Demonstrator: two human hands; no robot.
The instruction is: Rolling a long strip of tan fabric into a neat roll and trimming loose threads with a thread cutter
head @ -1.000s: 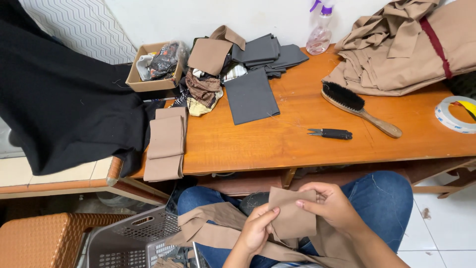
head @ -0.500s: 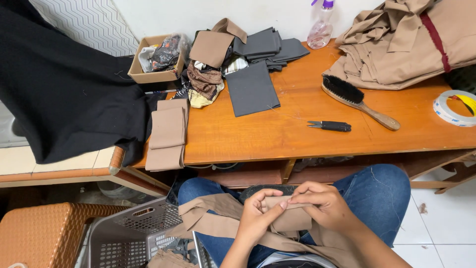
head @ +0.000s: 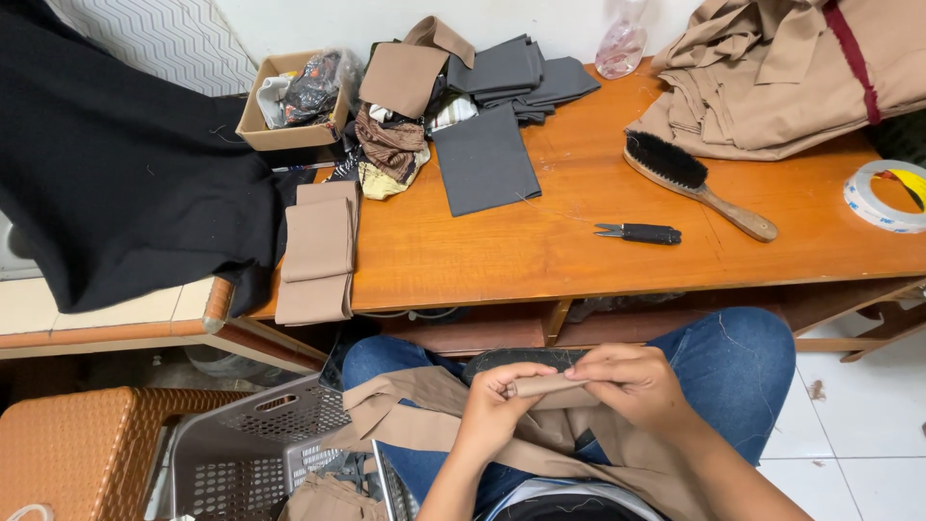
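An orange wooden table [head: 579,241] runs across the view, set against a white wall, with white floor tiles showing at the near right. On the far left of the table sits a small cardboard box [head: 280,111] stuffed with scraps, and a big black cloth [head: 116,183] spills over the left end onto a tiled ledge. Beside it lies a folded tan strip [head: 318,251], hanging just over the near edge. Further along, a heap of brown and grey fabric pieces [head: 453,87], with one flat grey square [head: 482,159] laid out alone. A clear spray bottle [head: 622,43] stands at the far edge. To the right, a pile of tan garments [head: 781,72] with a dark red band, and just near it a wooden brush [head: 694,183] with black bristles. Small black thread snips [head: 641,233] lie in the open middle of the table, well apart from the hands. A tape roll [head: 883,193] sits at the right end.

Down at the near left, a woven brown stool [head: 87,444] and a grey plastic basket [head: 270,444] holding more tan cloth.

Now the hands, over the lap in blue jeans [head: 743,367]. The left hand [head: 497,410] and the right hand [head: 632,386] meet on a small tan fabric piece [head: 545,386], rolled or folded into a narrow strip. Both hands are pinched closed on it, left fingers at its left end, right fingers and thumb along its right part. The strip lies level between them, above more tan cloth [head: 424,415] draped across the knees.
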